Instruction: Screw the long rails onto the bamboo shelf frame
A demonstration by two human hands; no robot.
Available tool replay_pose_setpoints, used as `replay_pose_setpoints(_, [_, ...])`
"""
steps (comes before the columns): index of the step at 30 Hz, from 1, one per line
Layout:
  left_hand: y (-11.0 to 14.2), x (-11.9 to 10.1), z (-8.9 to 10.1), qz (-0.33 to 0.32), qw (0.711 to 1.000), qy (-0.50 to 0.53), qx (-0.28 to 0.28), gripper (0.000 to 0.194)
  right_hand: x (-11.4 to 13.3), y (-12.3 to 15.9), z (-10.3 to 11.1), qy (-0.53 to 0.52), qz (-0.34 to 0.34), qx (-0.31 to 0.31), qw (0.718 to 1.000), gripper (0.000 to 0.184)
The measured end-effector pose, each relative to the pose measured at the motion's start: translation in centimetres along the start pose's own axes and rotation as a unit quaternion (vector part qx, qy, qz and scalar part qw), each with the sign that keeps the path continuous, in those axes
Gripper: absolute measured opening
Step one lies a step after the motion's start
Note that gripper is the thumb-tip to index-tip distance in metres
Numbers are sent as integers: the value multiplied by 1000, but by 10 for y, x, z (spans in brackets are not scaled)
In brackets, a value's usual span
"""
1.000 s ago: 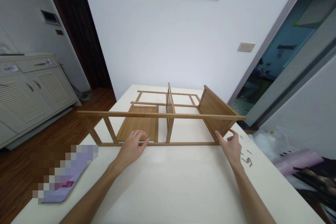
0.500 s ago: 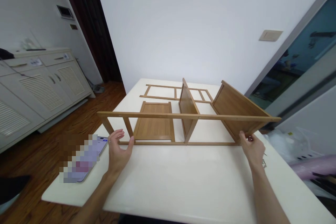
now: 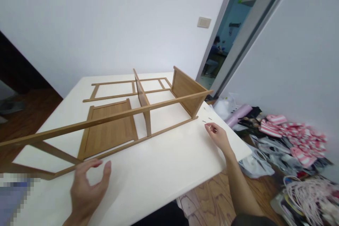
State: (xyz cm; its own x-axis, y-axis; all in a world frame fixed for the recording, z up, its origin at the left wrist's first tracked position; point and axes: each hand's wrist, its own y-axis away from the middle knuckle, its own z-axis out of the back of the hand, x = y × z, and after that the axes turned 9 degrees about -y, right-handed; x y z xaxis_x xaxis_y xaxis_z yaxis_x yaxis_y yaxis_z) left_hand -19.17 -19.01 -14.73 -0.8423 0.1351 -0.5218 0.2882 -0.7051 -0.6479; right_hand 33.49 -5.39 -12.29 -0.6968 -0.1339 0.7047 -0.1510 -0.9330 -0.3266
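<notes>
A wooden rack side frame (image 3: 169,103) stands on its long edge across the table. Two wooden panels are joined to it: a middle shelf (image 3: 141,93) and an end shelf (image 3: 188,88). Behind its left half a loose slatted-edge panel (image 3: 109,127) lies flat. My left hand (image 3: 88,189) is open just in front of the lower rail, thumb and fingers apart, holding nothing. My right hand (image 3: 219,138) is over the right part of the table, fingers curled together around something small that I cannot make out. Beside its fingertips lie small screws (image 3: 204,121).
A second ladder-like wooden frame (image 3: 113,90) lies flat at the back of the white table (image 3: 159,162). A pixelated phone (image 3: 12,196) is at the left edge. Bags (image 3: 255,164) and striped cloth (image 3: 293,137) crowd the floor at right. A person (image 3: 213,54) sits beyond the doorway.
The view has swung to the right. My right hand has left the end shelf's lower corner and is by the screws. My left hand has drawn back from the frame's rung.
</notes>
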Motion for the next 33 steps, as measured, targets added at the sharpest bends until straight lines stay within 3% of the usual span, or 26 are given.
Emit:
replay_pose_setpoints(2, [-3,-31,-29,-72,991,21,109,18,-16,6,3,16,-12,2,1000,36])
replay_pose_setpoints(5, [-8,-69,-77,-177,952,60,240,15,-38,6,7,38,-26,-4,999,33])
replay_pose_setpoints(8, [-9,-97,-116,-256,915,84,301,15,-51,4,7,51,-24,-14,998,36])
replay_pose_setpoints(12, [-8,-124,-144,-302,889,99,331,30,-53,5,3,61,-9,-4,998,35])
replay_pose_setpoints(17, [-8,-133,-149,-311,874,121,353,31,-42,8,-3,77,0,35,996,34])
replay_pose_setpoints(25, [-14,-131,-142,-254,876,171,372,19,-18,-7,-9,36,15,79,996,36])
replay_pose_setpoints(29, [-13,-131,-133,-185,887,209,368,19,24,15,-35,-39,54,130,989,32])
replay_pose_setpoints(33, [-11,-121,-111,-99,892,256,359,31,84,58,-67,-151,96,224,958,26])
